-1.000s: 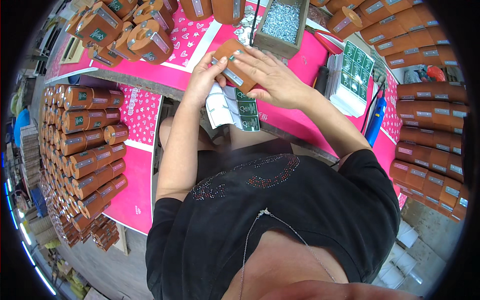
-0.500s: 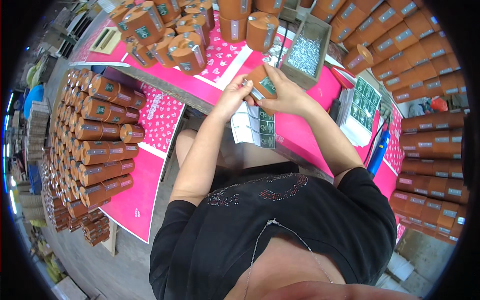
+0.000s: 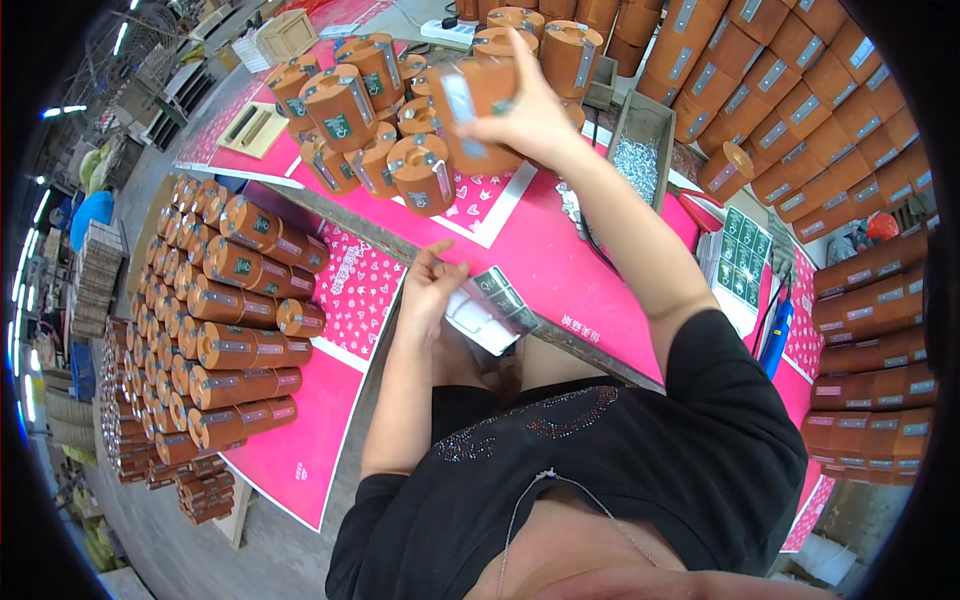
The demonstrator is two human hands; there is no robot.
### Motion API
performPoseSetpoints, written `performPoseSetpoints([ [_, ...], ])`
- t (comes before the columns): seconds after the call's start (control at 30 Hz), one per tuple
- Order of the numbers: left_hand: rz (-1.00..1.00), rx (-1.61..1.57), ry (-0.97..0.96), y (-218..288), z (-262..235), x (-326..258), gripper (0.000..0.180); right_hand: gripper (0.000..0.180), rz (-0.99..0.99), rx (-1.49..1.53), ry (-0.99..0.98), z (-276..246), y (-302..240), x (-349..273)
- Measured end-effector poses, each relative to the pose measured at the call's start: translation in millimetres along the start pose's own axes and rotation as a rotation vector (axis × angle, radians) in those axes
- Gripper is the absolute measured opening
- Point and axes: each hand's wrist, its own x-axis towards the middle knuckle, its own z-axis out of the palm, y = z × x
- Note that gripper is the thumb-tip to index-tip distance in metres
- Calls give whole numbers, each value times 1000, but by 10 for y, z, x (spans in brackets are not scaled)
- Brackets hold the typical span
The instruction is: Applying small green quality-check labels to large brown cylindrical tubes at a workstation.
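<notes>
My right hand [image 3: 540, 120] grips a brown cylinder [image 3: 488, 88] by its side, smeared by motion, with a pale metal strip and a green label on it. It is raised over the table, in front of a cluster of similar brown cylinders [image 3: 418, 175], each with a metal strip and several with green labels. Lower down, near the table's front edge, my left hand [image 3: 430, 290] pinches a sheet of green labels [image 3: 500, 292] by its left side. Part of the sheet's backing shows white.
A wooden box [image 3: 624, 128] of small metal pieces stands right of the raised cylinder. Beyond it are a stack of label sheets [image 3: 740, 262], a blue-handled tool [image 3: 777, 335] and high rows of cylinders [image 3: 790, 130]. More cylinders [image 3: 250, 345] are piled on the left table.
My hands have parted. The right carried the cylinder up and away toward the cluster, while the left stayed low with the label sheet. The view has shifted.
</notes>
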Motion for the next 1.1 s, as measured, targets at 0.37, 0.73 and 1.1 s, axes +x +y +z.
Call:
performPoseSetpoints([
  [0.37, 109, -162, -182, 146, -27, -343, 36, 116, -75, -86, 202, 1375, 417, 484],
  [0.73, 304, 42, -202, 145, 7, -388, 31, 52, -344, -522, 530, 178, 404, 427],
  [1.1, 350, 75, 3, 250, 76, -590, 21, 49, -72, -409, 473, 226, 706, 448],
])
